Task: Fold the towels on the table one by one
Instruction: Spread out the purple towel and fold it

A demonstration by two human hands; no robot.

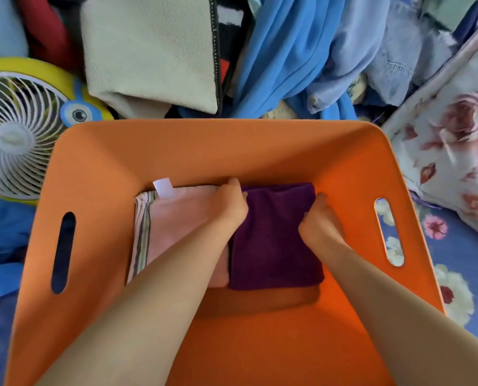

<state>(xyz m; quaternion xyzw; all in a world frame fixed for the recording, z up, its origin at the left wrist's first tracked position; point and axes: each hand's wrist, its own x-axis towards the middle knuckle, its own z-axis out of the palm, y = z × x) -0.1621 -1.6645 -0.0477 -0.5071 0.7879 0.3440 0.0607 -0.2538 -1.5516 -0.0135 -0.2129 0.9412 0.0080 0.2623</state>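
A folded purple towel (274, 240) lies on the floor of an orange basket (204, 146). My left hand (229, 201) grips its far left edge and my right hand (318, 218) grips its right edge, fingers curled down round the cloth. Beside it on the left lies a folded pink towel (176, 224) with a white tag (164, 188), and a striped folded cloth (141, 235) stands against the pink one's left side. My left forearm covers part of the pink towel.
The basket has a handle slot in each side wall (63, 252) (389, 232). Behind it lie a beige cloth (151, 51) and blue garments (288, 51). A yellow fan (17, 129) sits at left, a floral pillow (455, 151) at right.
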